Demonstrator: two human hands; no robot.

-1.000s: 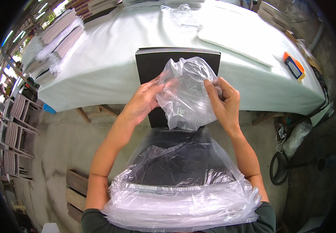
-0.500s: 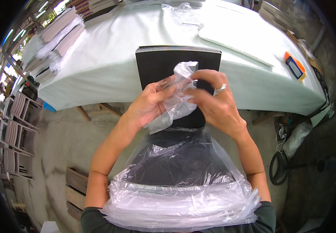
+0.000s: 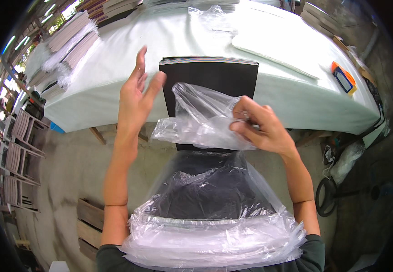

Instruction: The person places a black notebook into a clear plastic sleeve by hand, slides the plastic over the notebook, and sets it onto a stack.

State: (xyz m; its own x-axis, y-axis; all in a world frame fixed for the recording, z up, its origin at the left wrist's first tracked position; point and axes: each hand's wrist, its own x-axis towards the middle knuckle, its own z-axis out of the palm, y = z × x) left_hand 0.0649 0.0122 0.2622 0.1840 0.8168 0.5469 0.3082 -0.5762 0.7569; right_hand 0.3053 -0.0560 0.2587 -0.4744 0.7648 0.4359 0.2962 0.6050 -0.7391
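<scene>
My right hand (image 3: pixel 263 125) pinches the edge of a clear plastic bag (image 3: pixel 201 113), which hangs crumpled to the left of my fingers. My left hand (image 3: pixel 137 90) is raised left of the bag with its fingers apart and nothing in them. Behind the bag, a stack of flat black sheets (image 3: pixel 210 75) lies at the table's front edge and juts out toward me. On my lap rests a thick pile of clear plastic bags (image 3: pixel 214 240), its thin part spreading forward over dark cloth.
A table with a pale cloth (image 3: pixel 128 54) spans the far side. Wrapped stacks of boards (image 3: pixel 71 50) stand at its left. At its right lie a white sheet (image 3: pixel 273 50) and an orange and blue object (image 3: pixel 343 79). A wooden pallet (image 3: pixel 90 222) sits on the floor.
My left hand has let go of the plastic bag and moved away to the left. The bag has opened out from a bunched shape and hangs from my right hand, which has lowered slightly.
</scene>
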